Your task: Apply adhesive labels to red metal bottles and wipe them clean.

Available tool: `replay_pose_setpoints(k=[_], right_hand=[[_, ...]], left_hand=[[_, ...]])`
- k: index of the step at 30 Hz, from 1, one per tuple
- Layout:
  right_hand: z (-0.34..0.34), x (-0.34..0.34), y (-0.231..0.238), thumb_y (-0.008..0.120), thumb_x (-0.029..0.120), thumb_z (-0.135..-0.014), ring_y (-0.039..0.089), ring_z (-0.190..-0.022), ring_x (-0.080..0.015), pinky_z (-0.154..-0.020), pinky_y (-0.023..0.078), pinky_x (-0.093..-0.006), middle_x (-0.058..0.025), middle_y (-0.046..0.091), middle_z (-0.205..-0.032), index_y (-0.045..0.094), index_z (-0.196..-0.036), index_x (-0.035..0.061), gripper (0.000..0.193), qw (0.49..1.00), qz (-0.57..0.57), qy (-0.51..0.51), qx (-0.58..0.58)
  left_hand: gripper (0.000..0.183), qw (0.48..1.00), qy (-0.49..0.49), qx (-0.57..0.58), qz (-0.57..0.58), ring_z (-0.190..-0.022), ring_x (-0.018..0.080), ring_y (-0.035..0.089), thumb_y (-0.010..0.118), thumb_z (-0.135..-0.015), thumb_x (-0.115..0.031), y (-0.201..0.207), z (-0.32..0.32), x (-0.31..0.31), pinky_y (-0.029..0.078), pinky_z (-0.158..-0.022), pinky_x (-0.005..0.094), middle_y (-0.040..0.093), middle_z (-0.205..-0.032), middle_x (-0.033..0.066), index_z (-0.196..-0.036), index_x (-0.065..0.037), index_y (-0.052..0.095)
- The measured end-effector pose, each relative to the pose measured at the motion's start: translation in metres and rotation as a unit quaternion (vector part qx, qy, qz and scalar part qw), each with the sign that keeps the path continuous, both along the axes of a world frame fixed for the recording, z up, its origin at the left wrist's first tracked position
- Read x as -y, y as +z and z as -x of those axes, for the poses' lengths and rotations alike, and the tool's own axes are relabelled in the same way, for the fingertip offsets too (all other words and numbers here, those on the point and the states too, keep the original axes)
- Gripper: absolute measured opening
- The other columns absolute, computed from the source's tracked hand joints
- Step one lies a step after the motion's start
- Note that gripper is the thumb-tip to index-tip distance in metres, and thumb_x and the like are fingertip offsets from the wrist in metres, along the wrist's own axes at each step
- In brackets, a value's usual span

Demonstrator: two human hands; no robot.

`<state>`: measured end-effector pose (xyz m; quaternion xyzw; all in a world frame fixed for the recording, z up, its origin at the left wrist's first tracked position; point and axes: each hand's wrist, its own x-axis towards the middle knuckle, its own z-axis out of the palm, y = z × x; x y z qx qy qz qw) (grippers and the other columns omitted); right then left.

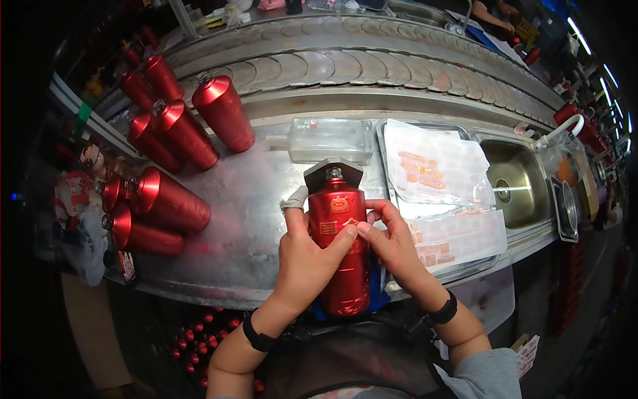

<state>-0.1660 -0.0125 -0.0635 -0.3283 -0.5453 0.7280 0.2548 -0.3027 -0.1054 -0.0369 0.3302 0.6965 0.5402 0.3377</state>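
A glossy red bottle (342, 279) with a bare glass neck leans back in front of me, its neck against a dark angled support (352, 174). My left hand (302, 256) wraps the bottle's left side, with a white covering on one fingertip (294, 198). Its thumb presses the front, beside a small gold sticker (350, 223). From the right side, my right hand (393, 247) grips the bottle, its thumb tip meeting the same sticker. More gold marks sit above and left of the thumbs. Blue cloth (377, 289) shows under the bottle.
A clear glass bottle (332, 141) lies beyond the support. Sticker sheets (442, 163) cover a metal tray (392, 179) at right, beside a sink (518, 183). Several red bottles (222, 113) stand at left on the metal table (239, 263). A slatted conveyor (319, 66) runs behind.
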Motion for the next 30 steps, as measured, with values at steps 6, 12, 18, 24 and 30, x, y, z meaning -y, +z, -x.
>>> replay_pose_setpoints(k=[6,12,18,24,30], right_hand=[[0.002,-0.001,-0.009,0.066,0.014,-0.094,0.059,-0.073,-0.0026,-0.062,0.046,-0.0161,0.0012,0.05,-0.092,0.047,-0.126,0.0011,0.039,1.0,0.0,-0.013,-0.005],[0.003,-0.002,-0.011,0.074,0.023,-0.089,0.054,-0.063,-0.002,-0.055,0.043,-0.0187,-0.0004,0.05,-0.089,0.047,-0.124,0.0007,0.049,0.998,-0.043,-0.007,0.038],[0.008,-0.003,-0.013,0.077,0.027,-0.086,0.051,-0.061,-0.0033,-0.054,0.042,-0.0195,-0.0017,0.049,-0.086,0.048,-0.116,0.0008,0.049,0.996,-0.059,-0.027,0.056],[0.012,-0.008,-0.009,0.077,0.027,-0.086,0.052,-0.068,-0.005,-0.057,0.044,-0.0206,-0.0022,0.05,-0.085,0.049,-0.112,0.0015,0.046,0.993,-0.086,-0.02,0.081],[0.015,-0.008,-0.009,0.076,0.028,-0.086,0.052,-0.071,-0.0059,-0.06,0.045,-0.0206,-0.0019,0.049,-0.085,0.049,-0.109,0.002,0.044,0.994,-0.076,-0.029,0.076]], left_hand=[[0.074,1.0,0.007,0.01,-0.025,-0.096,0.018,0.067,0.07,-0.09,-0.012,-0.01,0.001,-0.004,0.054,-0.083,0.0299,0.068,-0.108,0.0191,-0.145,0.005,0.024],[0.067,0.997,0.017,0.057,-0.051,-0.093,0.015,0.066,0.065,-0.093,-0.011,-0.011,0.0,-0.003,0.053,-0.08,0.0279,0.067,-0.104,0.0175,-0.145,0.004,0.026],[0.062,0.996,0.001,0.072,-0.049,-0.1,0.0151,0.064,0.061,-0.096,-0.014,-0.013,0.002,-0.001,0.05,-0.088,0.0283,0.066,-0.109,0.0162,-0.145,0.004,0.028],[0.056,0.959,0.026,0.258,-0.112,-0.104,0.0131,0.061,0.054,-0.1,-0.013,-0.024,0.02,0.008,0.05,-0.09,0.0284,0.064,-0.116,0.0162,-0.145,0.005,0.027],[0.063,0.962,0.011,0.246,-0.113,-0.108,0.0166,0.062,0.061,-0.097,-0.013,-0.018,0.011,0.003,0.05,-0.094,0.0292,0.062,-0.122,0.0194,-0.146,0.005,0.025]])
